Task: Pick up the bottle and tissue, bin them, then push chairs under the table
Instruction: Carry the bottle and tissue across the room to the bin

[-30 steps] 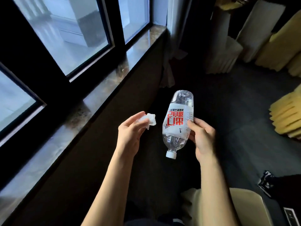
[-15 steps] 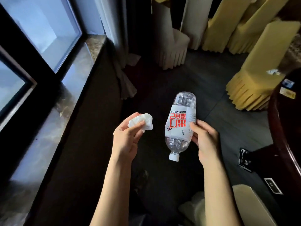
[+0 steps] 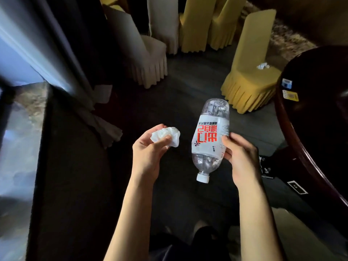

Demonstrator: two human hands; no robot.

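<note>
My left hand (image 3: pixel 148 155) pinches a crumpled white tissue (image 3: pixel 166 136) between thumb and fingers. My right hand (image 3: pixel 242 157) grips a clear plastic bottle (image 3: pixel 211 140) with a white label and red print, held upside down with its white cap pointing toward me. A dark round table (image 3: pixel 293 129) curves along the right edge. A yellow-covered chair (image 3: pixel 250 76) stands pulled out beside the table, with another small white tissue (image 3: pixel 263 66) on its seat. No bin is in view.
A cream-covered chair (image 3: pixel 145 59) and more yellow-covered chairs (image 3: pixel 207 25) stand at the back. A curtain (image 3: pixel 79 72) hangs at the left by a stone windowsill (image 3: pixel 20 140). Dark floor (image 3: pixel 184 81) lies between the chairs. A pale chair seat (image 3: pixel 293 232) is at the lower right.
The view has swung right, away from the window, bringing the table and chairs into sight. Both hands keep the same hold on tissue and bottle.
</note>
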